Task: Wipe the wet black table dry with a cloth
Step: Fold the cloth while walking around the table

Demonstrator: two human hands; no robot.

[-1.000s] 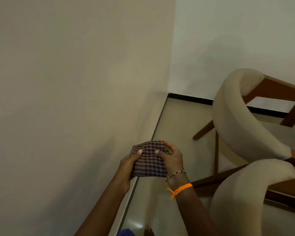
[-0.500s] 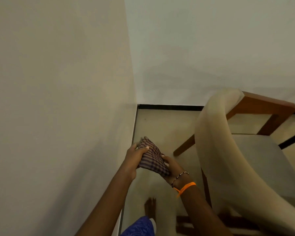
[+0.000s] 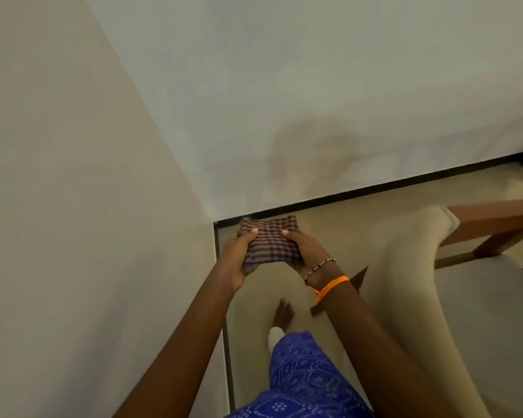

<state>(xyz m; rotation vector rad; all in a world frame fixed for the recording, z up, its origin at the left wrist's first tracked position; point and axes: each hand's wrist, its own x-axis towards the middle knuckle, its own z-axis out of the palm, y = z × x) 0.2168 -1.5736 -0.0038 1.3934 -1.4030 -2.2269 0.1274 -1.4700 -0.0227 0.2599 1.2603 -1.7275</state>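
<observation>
Both hands — left hand (image 3: pixel 239 251) and right hand (image 3: pixel 302 250) — pinch the folded checked cloth (image 3: pixel 269 244), level again after its tilt a moment ago. Beyond: room corner, floor (image 3: pixel 329 224), chair (image 3: pixel 465 267) — no black surface visible, so wiping hasn't begun.

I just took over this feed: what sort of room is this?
Probably a home dining or sitting room corner: plain walls with black skirting, tiled floor, and a cushioned wooden chair. No table is in view.
</observation>
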